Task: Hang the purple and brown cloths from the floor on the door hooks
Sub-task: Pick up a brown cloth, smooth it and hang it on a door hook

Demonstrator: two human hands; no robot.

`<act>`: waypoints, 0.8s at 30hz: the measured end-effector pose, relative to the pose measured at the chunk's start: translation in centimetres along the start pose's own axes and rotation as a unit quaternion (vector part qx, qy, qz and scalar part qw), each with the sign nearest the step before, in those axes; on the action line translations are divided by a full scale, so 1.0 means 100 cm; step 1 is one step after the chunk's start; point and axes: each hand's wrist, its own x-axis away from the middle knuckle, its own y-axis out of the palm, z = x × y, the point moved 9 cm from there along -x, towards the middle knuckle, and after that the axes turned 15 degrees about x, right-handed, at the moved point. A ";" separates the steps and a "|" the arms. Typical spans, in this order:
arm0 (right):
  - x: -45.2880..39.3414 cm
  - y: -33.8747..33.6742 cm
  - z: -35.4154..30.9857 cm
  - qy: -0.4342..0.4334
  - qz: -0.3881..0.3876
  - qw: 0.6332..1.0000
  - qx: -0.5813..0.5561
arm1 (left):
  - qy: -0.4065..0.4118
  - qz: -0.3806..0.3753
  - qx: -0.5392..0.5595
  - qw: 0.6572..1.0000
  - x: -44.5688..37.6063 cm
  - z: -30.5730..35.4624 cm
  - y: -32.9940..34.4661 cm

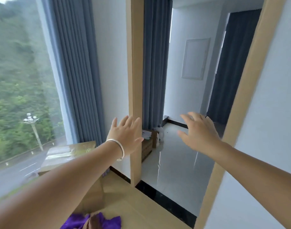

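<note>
Both arms stretched forward at a doorway, nothing held. Left hand, silver bangle on the wrist, fingers spread and loose, in front of the wooden door frame. Right hand also spread, empty, over the tiled floor beyond. Purple cloth and brown cloth lie bunched together on the wood floor, bottom edge of view. Blue curtain beside the window.
</note>
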 end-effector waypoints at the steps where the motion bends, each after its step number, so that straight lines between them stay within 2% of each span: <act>1: -0.020 0.006 -0.008 -0.018 0.006 1.000 -0.012 | -0.030 0.001 0.000 1.000 -0.004 -0.019 0.000; 5: -0.089 0.029 -0.047 -0.090 0.026 0.994 -0.061 | -0.139 -0.011 -0.018 0.990 -0.006 -0.088 0.005; 9: -0.125 0.056 -0.112 -0.187 0.032 0.976 -0.106 | -0.228 -0.024 -0.043 0.972 0.020 -0.141 0.022; 18: -0.138 0.120 -0.292 -0.350 -0.001 0.923 -0.162 | -0.394 -0.074 -0.060 0.914 0.110 -0.245 0.082; 24: -0.137 0.203 -0.418 -0.421 -0.059 0.894 -0.139 | -0.459 -0.109 -0.017 0.881 0.169 -0.329 0.171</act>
